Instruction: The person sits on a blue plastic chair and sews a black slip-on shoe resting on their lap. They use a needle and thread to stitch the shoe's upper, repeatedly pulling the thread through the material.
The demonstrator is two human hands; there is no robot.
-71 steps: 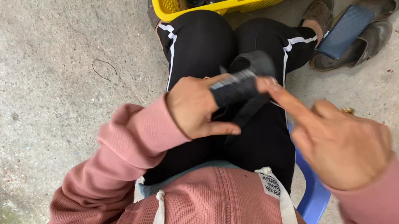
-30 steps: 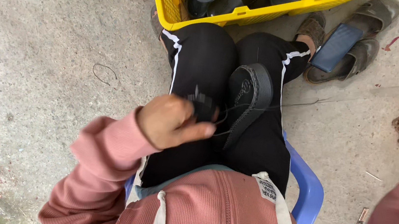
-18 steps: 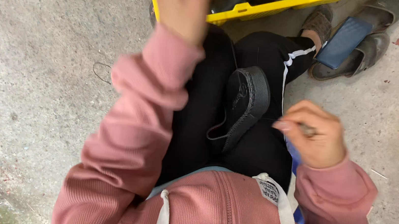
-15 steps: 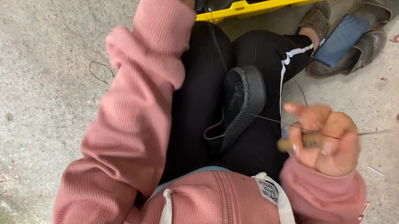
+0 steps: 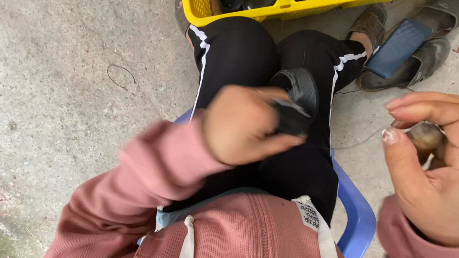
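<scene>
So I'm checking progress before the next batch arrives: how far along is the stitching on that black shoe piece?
Midway, it seems. Done: a thin thread already runs out of the black shoe piece. In hand: the left hand holds the piece on the lap, and the right hand grips a brown tool handle out to the side. Left: the seam is hidden; more dark pieces sit in the yellow crate.
</scene>
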